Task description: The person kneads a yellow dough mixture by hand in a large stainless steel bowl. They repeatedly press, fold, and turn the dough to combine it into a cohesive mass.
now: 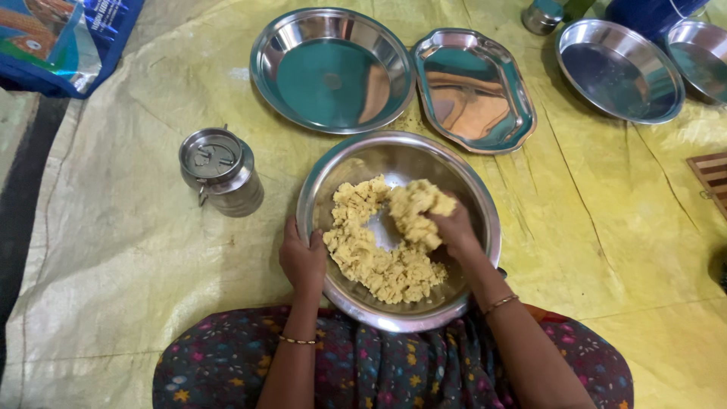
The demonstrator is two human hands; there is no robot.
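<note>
Between my 2 hands sits the steel bowl (332, 178), resting on the yellow sheet (121, 250) just ahead of my lap. My left hand (303, 257) is clamped on the bowl's near-left rim, fingers curled over the edge, thumb inside. My right hand (452, 227) is down inside the bowl, fingers closed around a lump of the crumbly yellow dough (379, 265); the rest of that dough lies in a curve from beside my right fingers round to just beside my left thumb, leaving a bare patch of steel in the middle.

Left of my left hand, and a little beyond it, stands a small lidded steel can (219, 170), apart from the bowl. Beyond the bowl lie a round steel plate (331, 68) and an oblong steel tray (473, 89), side by side, the tray almost touching the bowl's far rim. Further right of my right hand are 2 more round plates (619, 70). A blue bag (64, 42) lies well off to the far left.
</note>
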